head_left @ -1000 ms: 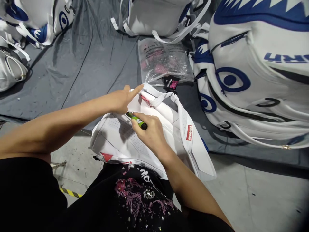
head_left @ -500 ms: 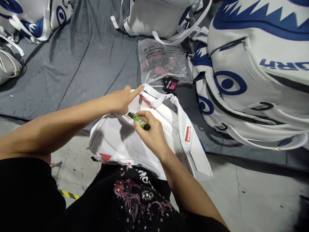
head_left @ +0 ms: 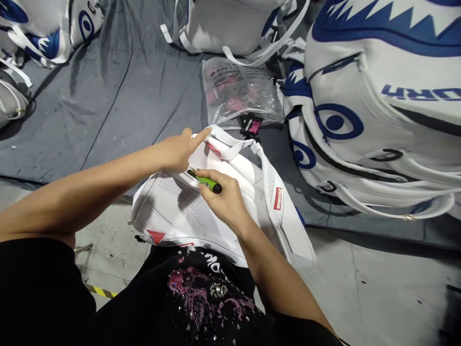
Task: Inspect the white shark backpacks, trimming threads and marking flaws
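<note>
A white backpack (head_left: 201,206) with perforated panels and small red tags lies across my lap, its strap side up. My left hand (head_left: 176,151) holds the bag's upper left edge, the index finger stretched along the base of the strap (head_left: 268,178). The other left fingers are partly hidden against the bag. My right hand (head_left: 225,194) is closed around a short green tube with a black end (head_left: 211,184). The tube's far tip meets the bag near my left hand. Whether it is a marker or a lighter I cannot tell.
Ahead on the grey sheet (head_left: 118,96) lies a clear plastic pouch (head_left: 239,89) with pink items and a black tag (head_left: 251,125). White-and-blue backpacks with eye designs (head_left: 334,122) stack on the right. Another white bag (head_left: 230,26) stands behind; more bags (head_left: 54,29) lie far left.
The green tube has tilted slightly, its black end dropping a little left. Both hands keep their hold on the same spot, and the whole view has shifted slightly.
</note>
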